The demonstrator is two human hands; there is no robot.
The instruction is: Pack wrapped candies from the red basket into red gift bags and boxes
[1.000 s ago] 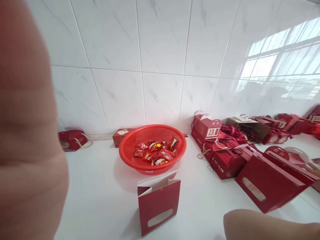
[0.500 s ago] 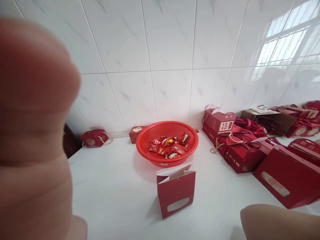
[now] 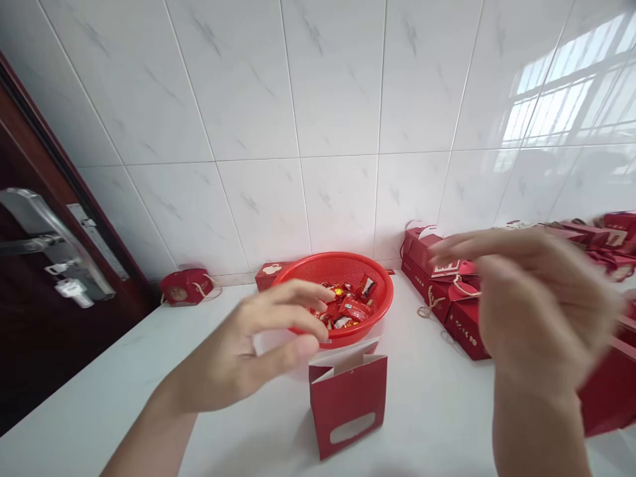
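My left hand (image 3: 263,338) hangs over the table with its fingers apart and nothing in them. Its fingertips overlap the near left rim of a red plastic basket (image 3: 382,311), which holds several wrapped candies (image 3: 355,308). Just right of that hand stands a dark red paper gift box (image 3: 350,401), upright, its top open and a pale oval window low on its front. My right hand (image 3: 546,305), blurred by motion, is raised at the right in front of the stacked boxes. Its fingers stretch to the left, and I see nothing held in it.
Red gift boxes with cord handles (image 3: 464,318) are piled along the right, partly hidden by my right hand. A small red box (image 3: 186,286) stands at the left by the wall. Behind the basket sits another red box (image 3: 268,273). A dark door with keys (image 3: 74,288) is at far left.
My left hand, close to the camera before, has moved down and forward towards the basket. My right hand has come up from the lower right corner. The view has shifted slightly upward.
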